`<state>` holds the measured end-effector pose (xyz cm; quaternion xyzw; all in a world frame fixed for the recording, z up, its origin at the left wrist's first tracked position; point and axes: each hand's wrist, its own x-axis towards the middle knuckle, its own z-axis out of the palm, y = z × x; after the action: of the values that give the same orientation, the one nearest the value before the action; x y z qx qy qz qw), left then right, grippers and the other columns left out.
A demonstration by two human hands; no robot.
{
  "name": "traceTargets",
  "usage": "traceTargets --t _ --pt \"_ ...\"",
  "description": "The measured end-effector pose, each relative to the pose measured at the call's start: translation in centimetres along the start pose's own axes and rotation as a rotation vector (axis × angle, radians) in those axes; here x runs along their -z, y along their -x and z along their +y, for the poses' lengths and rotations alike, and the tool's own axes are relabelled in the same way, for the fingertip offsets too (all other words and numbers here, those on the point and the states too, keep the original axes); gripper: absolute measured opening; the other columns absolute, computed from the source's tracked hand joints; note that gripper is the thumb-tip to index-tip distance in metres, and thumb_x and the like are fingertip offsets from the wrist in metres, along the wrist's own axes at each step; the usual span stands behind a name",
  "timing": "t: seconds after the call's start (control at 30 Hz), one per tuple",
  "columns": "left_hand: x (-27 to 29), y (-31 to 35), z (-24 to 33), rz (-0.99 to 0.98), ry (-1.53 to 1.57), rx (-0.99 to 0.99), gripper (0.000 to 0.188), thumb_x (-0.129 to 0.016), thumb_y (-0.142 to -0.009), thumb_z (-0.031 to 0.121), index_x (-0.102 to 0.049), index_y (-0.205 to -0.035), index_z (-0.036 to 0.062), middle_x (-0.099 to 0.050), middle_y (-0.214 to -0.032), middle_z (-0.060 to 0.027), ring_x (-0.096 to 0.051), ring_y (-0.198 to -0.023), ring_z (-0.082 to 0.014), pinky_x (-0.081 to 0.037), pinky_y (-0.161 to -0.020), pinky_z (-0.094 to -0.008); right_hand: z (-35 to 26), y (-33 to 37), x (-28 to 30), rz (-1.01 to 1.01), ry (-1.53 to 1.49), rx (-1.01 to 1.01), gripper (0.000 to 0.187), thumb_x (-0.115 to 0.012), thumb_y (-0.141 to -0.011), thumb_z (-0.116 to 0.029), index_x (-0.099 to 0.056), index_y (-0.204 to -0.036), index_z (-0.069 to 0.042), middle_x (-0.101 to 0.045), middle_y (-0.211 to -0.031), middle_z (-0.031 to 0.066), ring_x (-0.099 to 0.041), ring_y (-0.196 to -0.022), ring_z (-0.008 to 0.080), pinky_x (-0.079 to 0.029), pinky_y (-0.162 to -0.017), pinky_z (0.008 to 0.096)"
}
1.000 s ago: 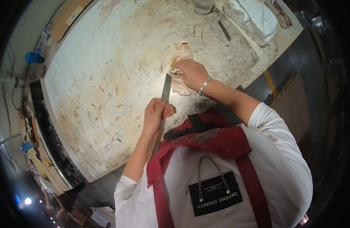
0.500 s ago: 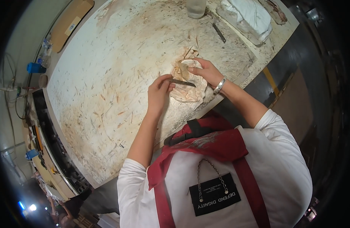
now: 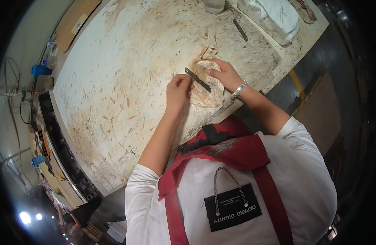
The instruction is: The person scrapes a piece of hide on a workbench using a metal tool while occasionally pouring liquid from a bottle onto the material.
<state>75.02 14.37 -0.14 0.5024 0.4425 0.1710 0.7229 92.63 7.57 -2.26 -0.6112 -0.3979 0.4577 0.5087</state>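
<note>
My left hand pinches a dark, narrow flat blade with an angled end near its lower tip. The blade slants over a crumpled, stained off-white cloth, which lies on the worn white tabletop. Bunched cloth sits in the grip of my right hand, thumb on top; a silver bracelet rings that wrist. The fingertips of the right hand are partly hidden by the fabric. Farther off to the right rests a second dark blade, apart from both hands.
A clear cup stands at the far edge of view. Beside it, a folded white cloth lies on a pale block. Cardboard and a blue container are at the left. The table's near edge runs close to my body.
The blade has turned from nearly level to a steeper slant, its upper end now clear of my left fingers. My right hand keeps hold of the cloth. The whole view has shifted slightly.
</note>
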Motion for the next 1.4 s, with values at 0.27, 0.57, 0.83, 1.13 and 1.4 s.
traceTargets --t 0.27,0.57,0.83,1.13,1.4 --pt "0.6 -1.3 1.0 0.055 0.123 0.069 0.015 -0.052 -0.090 0.018 -0.054 -0.097 0.0052 -0.063 -0.084 -0.0053 -0.058 -0.071 -0.0099 -0.045 -0.061 -0.0205 -0.8 0.3 0.5 0.000 -0.216 -0.098 0.036 -0.060 -0.084 -0.015 -0.054 -0.115 0.000 -0.062 -0.101 0.0057 -0.056 -0.092 0.0112 -0.044 -0.082 0.0243" --pt "0.2 -1.8 1.6 0.056 0.051 -0.035 0.012 -0.053 -0.090 0.018 -0.053 -0.089 0.0065 -0.059 -0.076 -0.0033 -0.055 -0.065 -0.0086 -0.044 -0.058 -0.0203 0.4 0.3 0.8 0.009 -0.265 -0.068 0.033 -0.059 -0.084 -0.013 -0.054 -0.114 0.000 -0.062 -0.101 0.0052 -0.056 -0.091 0.0108 -0.044 -0.081 0.0244" --pt "-1.4 5.0 2.8 0.022 0.507 0.253 0.010 -0.049 -0.089 0.017 -0.048 -0.091 0.0069 -0.060 -0.087 -0.0073 -0.061 -0.072 -0.0140 -0.053 -0.067 -0.0259 -0.2 0.9 0.5 0.026 -0.278 -0.047 0.032 -0.058 -0.086 -0.013 -0.054 -0.116 -0.001 -0.061 -0.102 0.0029 -0.054 -0.094 0.0088 -0.044 -0.082 0.0234" --pt "-1.4 9.8 2.2 -0.418 0.354 0.272 0.009 -0.051 -0.090 0.012 -0.052 -0.093 0.0039 -0.062 -0.089 -0.0081 -0.059 -0.078 -0.0125 -0.045 -0.072 -0.0206 0.1 0.7 0.4 0.005 -0.169 0.001 0.036 -0.059 -0.085 -0.016 -0.054 -0.117 -0.001 -0.061 -0.103 0.0058 -0.054 -0.095 0.0112 -0.043 -0.085 0.0247" --pt "2.1 11.0 1.0 -0.326 0.005 0.326 0.026 -0.051 -0.089 0.009 -0.053 -0.114 -0.0004 -0.063 -0.097 -0.0056 -0.058 -0.086 -0.0099 -0.043 -0.078 -0.0201 -0.3 0.8 0.5 0.005 -0.119 -0.013 0.035 -0.060 -0.085 -0.017 -0.054 -0.116 -0.001 -0.061 -0.103 0.0063 -0.054 -0.095 0.0107 -0.042 -0.085 0.0248"
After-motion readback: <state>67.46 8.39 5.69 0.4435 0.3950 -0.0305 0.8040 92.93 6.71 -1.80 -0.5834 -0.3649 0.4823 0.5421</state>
